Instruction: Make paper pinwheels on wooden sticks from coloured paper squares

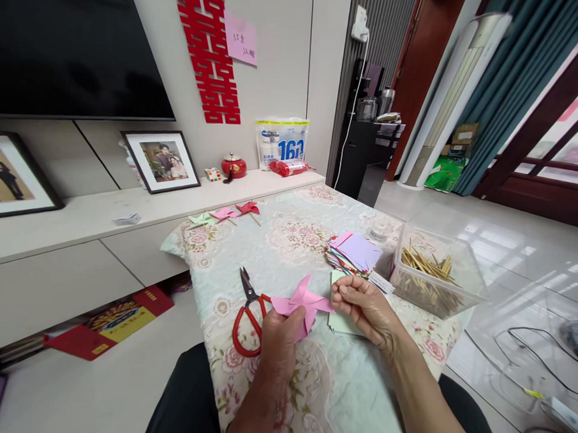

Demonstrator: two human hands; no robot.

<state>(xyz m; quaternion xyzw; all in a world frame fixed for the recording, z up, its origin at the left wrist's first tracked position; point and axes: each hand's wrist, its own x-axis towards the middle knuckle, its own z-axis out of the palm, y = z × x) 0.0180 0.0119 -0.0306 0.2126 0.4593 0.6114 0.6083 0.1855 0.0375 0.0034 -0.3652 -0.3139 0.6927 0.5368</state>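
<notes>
A pink paper pinwheel (pixel 303 301) is pinched in my left hand (pixel 282 336), with the thumb pressed on its middle. My right hand (pixel 365 309) is just right of it, near one blade's tip. Its thumb and fingertips are pinched together; whatever they hold is too small to name. Scissors with red handles (pixel 247 323) lie left of my left hand, their blades pointing away. Pale green paper sheets (pixel 344 325) lie partly under my right hand. Behind them sits a stack of coloured paper squares (pixel 354 250).
A clear plastic box (pixel 468 275) of thin wooden sticks (pixel 428 264) stands at the right on the flowered tablecloth (pixel 352 398). Green, pink and red pinwheels (pixel 248 208) lie at the far left. A clear round container (pixel 378 233) stands behind the paper stack.
</notes>
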